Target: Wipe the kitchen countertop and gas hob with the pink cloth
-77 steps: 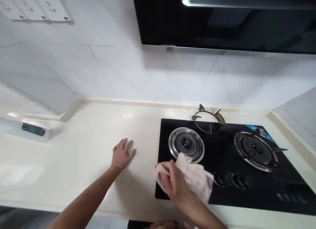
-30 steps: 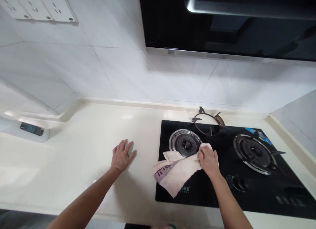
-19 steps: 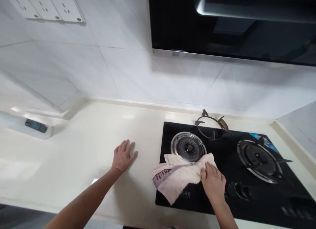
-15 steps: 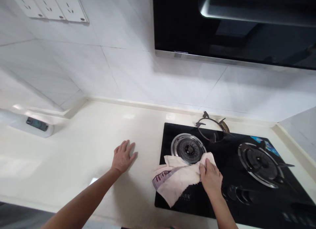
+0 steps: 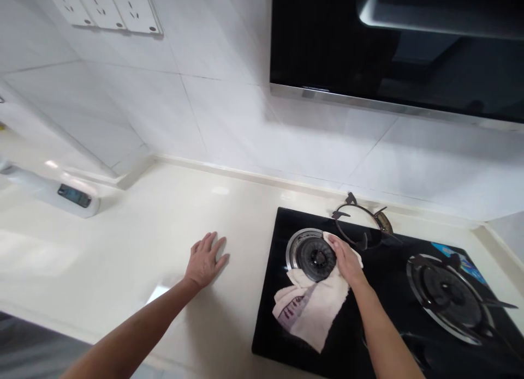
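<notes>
My right hand [image 5: 346, 259] grips one end of a pale pink cloth [image 5: 317, 319] and presses it on the right rim of the left gas burner [image 5: 317, 256]. The rest of the cloth, with its purple patterned band, trails toward the front over the black glass cooktop [image 5: 272, 313]. Part of the burner's metal ring lies hidden under the cloth and fingers. My left hand [image 5: 204, 260] rests flat on the cream countertop [image 5: 241, 232], left of the cooktop, fingers spread and holding nothing.
A loose pan support [image 5: 362, 242] lies at the cooktop's back edge, behind the left burner. The right burner [image 5: 448, 292] has its own support on. A white device with a dark display [image 5: 76, 196] stands far left. A black range hood [image 5: 393, 57] overhangs the back.
My right hand has moved the cloth up from the burner's front right edge to its right rim, baring more of the burner's front. My left hand stays in place. The view has shifted slightly.
</notes>
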The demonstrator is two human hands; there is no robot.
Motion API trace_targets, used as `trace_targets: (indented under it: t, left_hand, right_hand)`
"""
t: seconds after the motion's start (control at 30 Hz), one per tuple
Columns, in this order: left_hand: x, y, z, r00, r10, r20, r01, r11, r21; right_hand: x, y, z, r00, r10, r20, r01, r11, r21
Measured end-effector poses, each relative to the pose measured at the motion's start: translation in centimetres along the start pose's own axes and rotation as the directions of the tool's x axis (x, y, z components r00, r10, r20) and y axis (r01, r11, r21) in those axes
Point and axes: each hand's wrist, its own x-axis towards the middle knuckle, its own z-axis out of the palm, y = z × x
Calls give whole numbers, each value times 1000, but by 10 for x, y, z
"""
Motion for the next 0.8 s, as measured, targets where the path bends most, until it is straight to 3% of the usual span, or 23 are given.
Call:
trace_targets:
  t: [0.13, 0.27, 0.53, 0.8]
  left_hand:
    - [1, -1, 0, 1000, 10, -6, -10, 1000, 12]
    - [2, -2, -1, 1000, 3, -10, -3, 1000, 1]
    - [5, -1, 0, 1000, 4, -4, -4, 1000, 2]
    - [5, 1, 2, 1000, -12, -14, 11, 999, -52]
  right_hand:
    - [24, -3, 2, 995, -43, 86, 46, 998, -41]
    - [20, -2, 8, 999, 24, 41, -18, 990, -137]
    - [-66, -1, 3, 991, 61, -116, -92, 955, -281]
    - [-143, -46, 23, 984, 8, -176, -71, 933, -352]
